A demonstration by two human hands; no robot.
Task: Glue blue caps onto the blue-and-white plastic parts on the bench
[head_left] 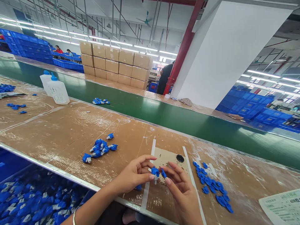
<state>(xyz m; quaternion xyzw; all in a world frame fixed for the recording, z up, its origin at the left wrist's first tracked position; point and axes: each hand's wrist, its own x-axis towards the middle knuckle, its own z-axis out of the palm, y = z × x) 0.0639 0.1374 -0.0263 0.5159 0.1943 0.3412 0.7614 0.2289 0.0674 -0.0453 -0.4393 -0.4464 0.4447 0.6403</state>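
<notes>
fingers of the left hand (134, 175), as i see from far, are closed on a blue-and-white plastic part (155, 171), and the right hand (184, 190) pinches a small blue piece (163, 173) just beside it. both are held above the brown worktable (58, 137), where i see a black disc (180, 158) near them and more blue pieces (212, 188) at the right.

Lower centre: a small blue-and-white part (155, 171) and a plain blue piece (163, 172). Lower left: heaped parts (35, 203), blue mixed with white. Across the middle: a green belt (140, 107); below it, a brown tabletop (63, 134) streaked white. Upper right: a white pillar (222, 47) beside a red pipe (184, 47).
</notes>
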